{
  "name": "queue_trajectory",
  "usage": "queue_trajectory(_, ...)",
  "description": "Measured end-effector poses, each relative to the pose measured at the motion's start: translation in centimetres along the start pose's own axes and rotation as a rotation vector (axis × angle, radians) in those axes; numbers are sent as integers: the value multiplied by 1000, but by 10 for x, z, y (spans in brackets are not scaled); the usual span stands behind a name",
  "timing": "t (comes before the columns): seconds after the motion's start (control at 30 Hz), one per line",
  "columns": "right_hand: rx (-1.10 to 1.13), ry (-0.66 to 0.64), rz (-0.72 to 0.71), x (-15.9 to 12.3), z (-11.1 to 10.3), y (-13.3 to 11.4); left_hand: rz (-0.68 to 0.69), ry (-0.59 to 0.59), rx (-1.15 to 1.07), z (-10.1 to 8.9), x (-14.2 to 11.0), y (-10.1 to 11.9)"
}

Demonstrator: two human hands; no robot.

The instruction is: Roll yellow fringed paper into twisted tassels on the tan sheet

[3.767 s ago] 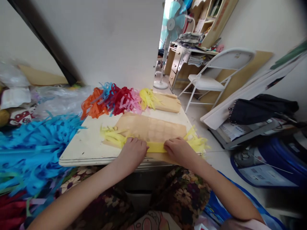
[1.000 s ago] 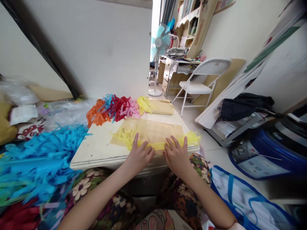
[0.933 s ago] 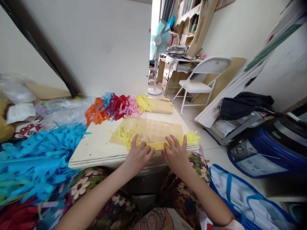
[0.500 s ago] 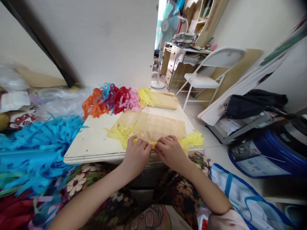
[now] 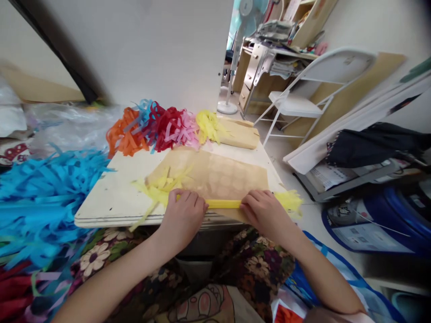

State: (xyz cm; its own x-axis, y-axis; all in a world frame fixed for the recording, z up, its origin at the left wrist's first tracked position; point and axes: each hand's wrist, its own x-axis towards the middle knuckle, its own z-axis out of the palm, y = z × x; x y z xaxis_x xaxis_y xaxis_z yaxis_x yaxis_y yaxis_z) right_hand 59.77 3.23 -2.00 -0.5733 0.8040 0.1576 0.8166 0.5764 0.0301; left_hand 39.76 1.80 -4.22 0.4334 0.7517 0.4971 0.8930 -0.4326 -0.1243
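Note:
A yellow tissue-paper tassel (image 5: 223,204) lies along the front edge of the white board, its middle rolled into a narrow band. My left hand (image 5: 185,214) is closed around the band's left part, with loose fringe (image 5: 164,183) spreading out beyond it. Farther right, my right hand (image 5: 264,211) pinches the same band, and more yellow fringe (image 5: 290,202) sticks out past the fingers. Beneath and behind the tassel lies a flat sheet of tan paper (image 5: 232,172). The fingertips of both hands are partly hidden.
Orange, blue, red, pink and yellow fringed tassels (image 5: 171,128) line the back of the white board (image 5: 101,202), beside folded tan paper (image 5: 240,133). Blue fringed paper (image 5: 43,188) is heaped at left. A white folding chair (image 5: 299,103) and a blue bucket (image 5: 373,224) stand at right.
My hands have moved apart along the tassel, baring a straight yellow band between them. The right hand has shifted right. The camera view has shifted slightly.

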Motion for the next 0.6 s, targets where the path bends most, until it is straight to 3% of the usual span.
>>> queue_trajectory(0.23, 45, 62, 117, 0, 5, 6, -30, -113, 117, 2, 7, 2)
queue_trajectory(0.37, 94, -14, 160, 4, 4, 9, -38, -168, 140, 3, 11, 2)
queue_trajectory(0.6, -13, -165, 205, 9, -3, 4, -27, -229, 125, -1, 16, 2)
